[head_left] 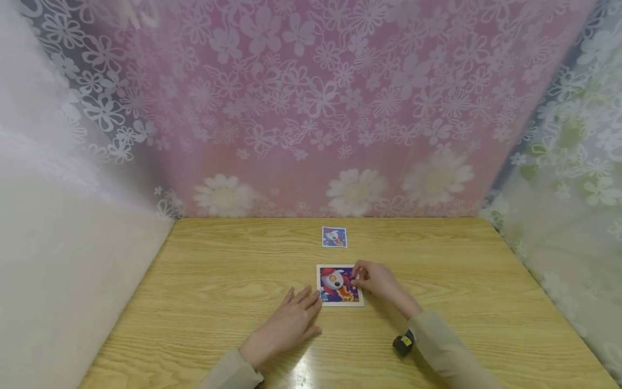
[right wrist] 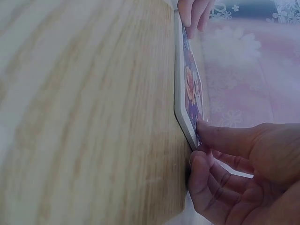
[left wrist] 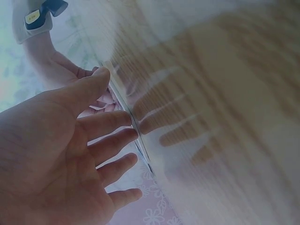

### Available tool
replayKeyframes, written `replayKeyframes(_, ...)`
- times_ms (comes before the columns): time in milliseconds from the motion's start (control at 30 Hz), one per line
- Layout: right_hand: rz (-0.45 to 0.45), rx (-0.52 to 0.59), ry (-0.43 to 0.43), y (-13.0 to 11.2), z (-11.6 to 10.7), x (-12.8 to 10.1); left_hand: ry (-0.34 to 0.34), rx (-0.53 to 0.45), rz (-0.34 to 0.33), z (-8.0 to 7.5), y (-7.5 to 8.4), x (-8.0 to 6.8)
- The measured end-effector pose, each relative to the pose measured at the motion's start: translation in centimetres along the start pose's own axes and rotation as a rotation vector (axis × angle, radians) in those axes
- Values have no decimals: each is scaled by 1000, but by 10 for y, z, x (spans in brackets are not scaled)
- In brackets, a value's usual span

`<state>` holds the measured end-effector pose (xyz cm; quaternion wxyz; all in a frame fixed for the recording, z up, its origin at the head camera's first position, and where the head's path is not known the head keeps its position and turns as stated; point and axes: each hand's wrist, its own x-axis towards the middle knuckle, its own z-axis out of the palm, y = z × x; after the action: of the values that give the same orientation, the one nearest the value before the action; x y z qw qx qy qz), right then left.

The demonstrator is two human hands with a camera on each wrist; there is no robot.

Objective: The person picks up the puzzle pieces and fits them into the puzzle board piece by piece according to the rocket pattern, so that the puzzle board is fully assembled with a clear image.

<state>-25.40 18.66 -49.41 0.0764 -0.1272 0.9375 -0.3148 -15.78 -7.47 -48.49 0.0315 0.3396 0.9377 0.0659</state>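
A square picture board [head_left: 337, 294] with a white border lies flat on the wooden table, showing a white and red rocket with orange flames on purple. My left hand [head_left: 291, 319] lies at its left side, fingers spread and fairly straight, fingertips right at the border. Over the right edge, my right hand [head_left: 381, 281] bends its thumb and fingers round the board. In the right wrist view the thumb [right wrist: 225, 139] presses on the picture near a corner, while curled fingers sit at the rim. The left wrist view shows the left palm [left wrist: 56, 140] and parted fingers.
Behind the board lies a smaller card [head_left: 334, 236] with a similar rocket picture. The wooden table [head_left: 218, 265] meets a pink floral curtain [head_left: 311, 108] at the back, with pale hangings on both sides. A black device [head_left: 403, 343] sits at the right wrist.
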Motion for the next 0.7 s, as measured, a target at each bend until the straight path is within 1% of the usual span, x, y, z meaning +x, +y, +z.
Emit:
replayKeyframes(133,44,22,-14,1,0,2,2,-7,0,0,0,0)
replayKeyframes(200,49,31,-17,1,1,2,1,-7,-2,0,0,0)
replayKeyframes(300,32,35,-24,2,1,1,1,-3,0,0,0,0)
replayKeyframes(433,4,15,-33,3,1,-1,3,10,4,0,0,0)
replayKeyframes(600,13,-18,-54,1,0,-2,8,19,10,1,-1,1)
replayKeyframes(700,34,-10,-60,-1,-1,-4,10,17,14,2,-2,1)
